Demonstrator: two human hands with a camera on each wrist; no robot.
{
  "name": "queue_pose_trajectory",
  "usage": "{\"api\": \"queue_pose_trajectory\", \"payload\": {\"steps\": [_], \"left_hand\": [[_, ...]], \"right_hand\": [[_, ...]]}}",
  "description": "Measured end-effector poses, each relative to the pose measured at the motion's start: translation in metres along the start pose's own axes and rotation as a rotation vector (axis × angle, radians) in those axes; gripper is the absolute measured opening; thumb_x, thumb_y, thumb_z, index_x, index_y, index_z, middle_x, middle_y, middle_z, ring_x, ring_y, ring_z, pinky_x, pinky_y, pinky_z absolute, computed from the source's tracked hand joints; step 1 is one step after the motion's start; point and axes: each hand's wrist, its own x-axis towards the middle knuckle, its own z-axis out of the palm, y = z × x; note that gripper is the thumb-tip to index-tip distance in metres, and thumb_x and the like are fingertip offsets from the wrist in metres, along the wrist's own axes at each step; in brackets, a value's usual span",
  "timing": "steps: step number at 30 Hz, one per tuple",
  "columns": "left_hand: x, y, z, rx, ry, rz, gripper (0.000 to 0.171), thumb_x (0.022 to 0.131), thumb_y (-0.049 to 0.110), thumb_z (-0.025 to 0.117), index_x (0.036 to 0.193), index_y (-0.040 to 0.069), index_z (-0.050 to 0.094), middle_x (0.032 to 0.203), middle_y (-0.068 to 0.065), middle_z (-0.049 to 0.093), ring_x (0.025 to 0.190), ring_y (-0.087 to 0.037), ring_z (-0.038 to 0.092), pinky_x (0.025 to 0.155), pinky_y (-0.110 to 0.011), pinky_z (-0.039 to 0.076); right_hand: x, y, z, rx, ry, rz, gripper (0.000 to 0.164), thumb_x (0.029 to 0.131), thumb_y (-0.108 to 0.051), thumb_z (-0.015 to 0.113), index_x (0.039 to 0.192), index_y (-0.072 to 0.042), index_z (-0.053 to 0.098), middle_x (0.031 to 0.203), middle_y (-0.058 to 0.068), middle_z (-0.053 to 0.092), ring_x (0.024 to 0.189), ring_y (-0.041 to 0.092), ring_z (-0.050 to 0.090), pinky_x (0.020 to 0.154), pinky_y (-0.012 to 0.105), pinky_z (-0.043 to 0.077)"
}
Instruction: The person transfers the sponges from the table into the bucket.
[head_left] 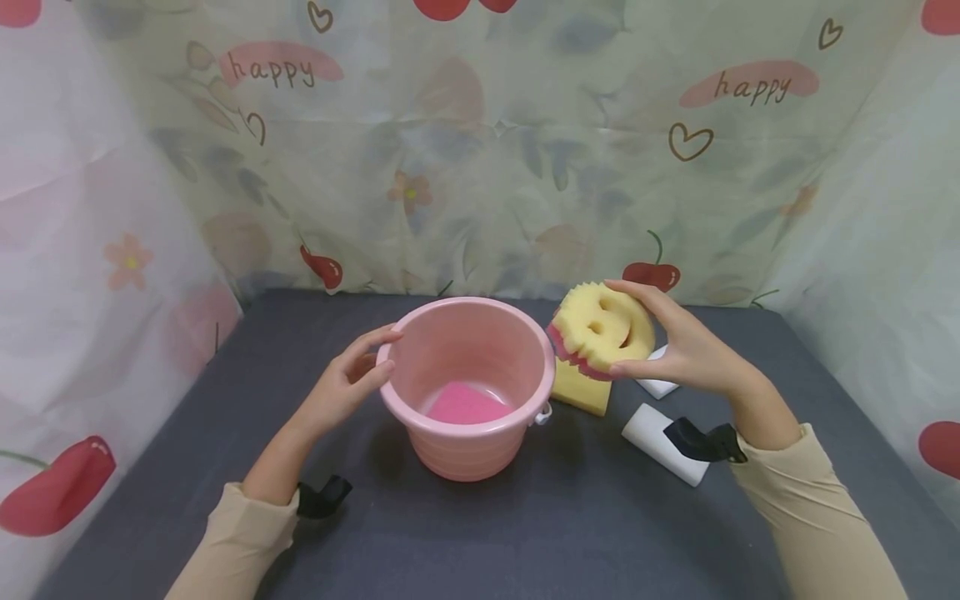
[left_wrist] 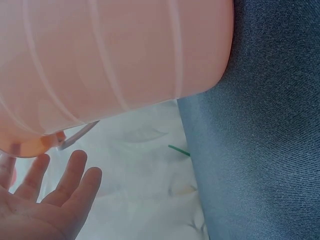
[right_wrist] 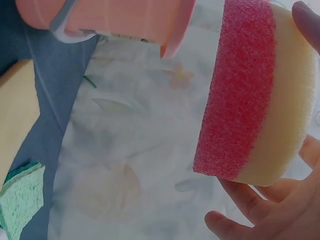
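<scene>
A pink bucket (head_left: 467,450) stands upright on the dark table. Its left rim is touched by my left hand (head_left: 352,371), thumb and index fingertip right at the edge; in the left wrist view the other fingers (left_wrist: 67,180) spread loosely beside the bucket. Between thumb and fingers my right hand (head_left: 693,346) grips a round smiley-face sponge (head_left: 600,321), raised at the bucket's right side. This sponge has a yellow face layer and a pink scrubbing layer (right_wrist: 237,90). At the bottom of the bucket lies a bright pink piece (head_left: 465,404).
A yellow block (head_left: 581,390) lies right of the bucket, partly behind the held sponge. Two white pieces, one a rounded block (head_left: 663,443), lie near my right wrist. The right wrist view shows a green sponge (right_wrist: 22,200). Patterned cloth (head_left: 495,167) walls the table's back and sides.
</scene>
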Motion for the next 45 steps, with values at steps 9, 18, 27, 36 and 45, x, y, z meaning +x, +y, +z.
{"api": "queue_pose_trajectory", "payload": {"steps": [9, 18, 27, 36, 45], "left_hand": [[0.0, 0.0, 0.0, 0.002, 0.0, 0.006, 0.046, 0.094, 0.013, 0.053, 0.138, 0.012, 0.041, 0.151, -0.009, 0.031, 0.12, -0.039, 0.049, 0.08, -0.018, 0.049], [0.0, 0.0, 0.001, 0.011, 0.007, -0.007, 0.046, 0.094, 0.015, 0.054, 0.138, 0.014, 0.042, 0.152, -0.008, 0.031, 0.122, -0.038, 0.049, 0.081, -0.019, 0.049], [0.0, 0.0, 0.001, 0.007, 0.001, -0.006, 0.046, 0.094, 0.014, 0.054, 0.138, 0.014, 0.041, 0.151, -0.008, 0.031, 0.121, -0.038, 0.05, 0.081, -0.018, 0.049], [0.0, 0.0, 0.001, 0.009, 0.003, -0.006, 0.046, 0.094, 0.014, 0.054, 0.138, 0.014, 0.041, 0.151, -0.008, 0.031, 0.121, -0.039, 0.049, 0.081, -0.018, 0.049], [0.0, 0.001, 0.001, 0.021, 0.011, -0.016, 0.046, 0.094, 0.016, 0.054, 0.138, 0.015, 0.042, 0.151, -0.008, 0.031, 0.121, -0.038, 0.05, 0.082, -0.019, 0.049]], "right_hand": [[0.006, -0.002, 0.003, 0.008, -0.005, -0.061, 0.091, 0.067, -0.015, 0.083, 0.143, -0.02, 0.034, 0.14, 0.003, 0.042, 0.117, -0.002, 0.038, 0.097, 0.01, 0.031], [0.011, -0.006, 0.008, -0.004, 0.001, -0.073, 0.09, 0.067, -0.016, 0.084, 0.142, -0.021, 0.035, 0.139, 0.003, 0.043, 0.117, 0.002, 0.039, 0.099, 0.014, 0.032], [0.018, -0.011, 0.015, 0.049, -0.01, -0.136, 0.089, 0.066, -0.014, 0.084, 0.142, -0.017, 0.036, 0.14, 0.004, 0.043, 0.12, 0.0, 0.04, 0.101, 0.01, 0.03], [0.025, -0.018, 0.021, 0.062, -0.026, -0.159, 0.089, 0.066, -0.015, 0.084, 0.141, -0.017, 0.037, 0.141, 0.004, 0.043, 0.124, 0.006, 0.039, 0.103, 0.014, 0.029], [0.031, -0.027, 0.027, 0.089, -0.055, -0.148, 0.09, 0.067, -0.019, 0.084, 0.142, -0.021, 0.036, 0.143, 0.0, 0.041, 0.127, 0.012, 0.038, 0.105, 0.021, 0.031]]}}
